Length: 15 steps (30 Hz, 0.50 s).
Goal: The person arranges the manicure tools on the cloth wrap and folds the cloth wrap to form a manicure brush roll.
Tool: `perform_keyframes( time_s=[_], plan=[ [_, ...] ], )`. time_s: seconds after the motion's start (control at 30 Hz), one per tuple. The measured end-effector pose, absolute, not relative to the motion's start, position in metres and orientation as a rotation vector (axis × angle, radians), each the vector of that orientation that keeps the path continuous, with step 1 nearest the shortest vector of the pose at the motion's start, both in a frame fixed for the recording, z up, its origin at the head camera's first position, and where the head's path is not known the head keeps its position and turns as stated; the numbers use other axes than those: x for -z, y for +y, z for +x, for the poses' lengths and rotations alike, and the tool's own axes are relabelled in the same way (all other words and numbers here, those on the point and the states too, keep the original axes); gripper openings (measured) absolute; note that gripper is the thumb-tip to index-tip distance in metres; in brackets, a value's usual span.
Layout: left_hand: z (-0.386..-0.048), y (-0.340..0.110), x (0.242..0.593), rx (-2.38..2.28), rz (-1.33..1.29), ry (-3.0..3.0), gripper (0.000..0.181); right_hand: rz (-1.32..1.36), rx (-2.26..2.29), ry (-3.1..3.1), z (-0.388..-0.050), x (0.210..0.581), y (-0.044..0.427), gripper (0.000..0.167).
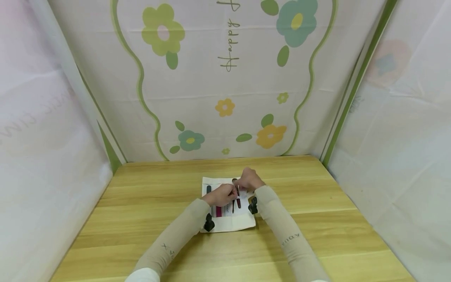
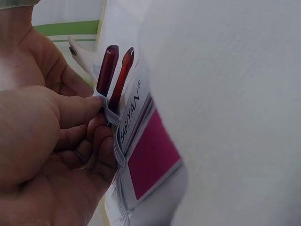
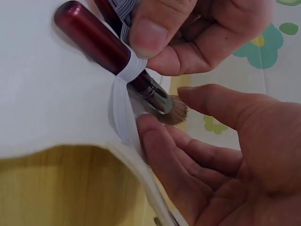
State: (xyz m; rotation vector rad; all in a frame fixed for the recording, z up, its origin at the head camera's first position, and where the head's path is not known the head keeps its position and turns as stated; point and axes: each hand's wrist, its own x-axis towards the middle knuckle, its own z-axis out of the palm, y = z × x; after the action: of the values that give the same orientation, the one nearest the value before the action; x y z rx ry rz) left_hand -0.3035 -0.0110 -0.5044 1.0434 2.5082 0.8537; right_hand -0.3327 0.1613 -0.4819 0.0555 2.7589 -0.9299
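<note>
A white cloth organizer (image 1: 229, 225) lies on the table under both hands. My left hand (image 1: 222, 195) pinches its white elastic band (image 2: 112, 117) between thumb and fingers, beside two dark red brush handles (image 2: 108, 70) (image 2: 123, 77). In the right wrist view, a thick red brush (image 3: 94, 40) runs through an elastic loop (image 3: 132, 68), its tan bristles (image 3: 176, 112) pointing toward my right hand (image 3: 225, 150). The right thumb stands apart above the bristles; the other fingertips are below them, at the cloth's edge. The left fingers partly cover the second handle there.
A pink and white FABIYAN card (image 2: 153, 155) sits in the organizer, with a dark-handled item (image 1: 209, 189) at its left side. The wooden table (image 1: 148, 219) surrounds it. Patterned fabric walls (image 1: 225, 86) stand behind and at both sides.
</note>
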Motion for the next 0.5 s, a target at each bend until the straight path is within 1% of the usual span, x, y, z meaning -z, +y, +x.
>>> perform_keyframes(
  time_s=[0.07, 0.3, 0.5],
  plan=[
    [-0.3045, -0.0111, 0.5065, -0.849, 1.044, 2.508, 0.023, 0.061, 0.967, 2.785, -0.3341, 0.4847, 0.1596, 0.04],
    [-0.3062, -0.0109, 0.5092, -0.848, 1.058, 2.511, 0.026, 0.059, 1.111, 2.776, -0.3322, 0.4884, 0.1576, 0.048],
    [-0.3054, -0.0099, 0.5112, -0.843, 1.011, 2.52, 0.024, 0.025, 1.095, 2.789, -0.3298, 0.485, 0.1627, 0.05]
  ],
)
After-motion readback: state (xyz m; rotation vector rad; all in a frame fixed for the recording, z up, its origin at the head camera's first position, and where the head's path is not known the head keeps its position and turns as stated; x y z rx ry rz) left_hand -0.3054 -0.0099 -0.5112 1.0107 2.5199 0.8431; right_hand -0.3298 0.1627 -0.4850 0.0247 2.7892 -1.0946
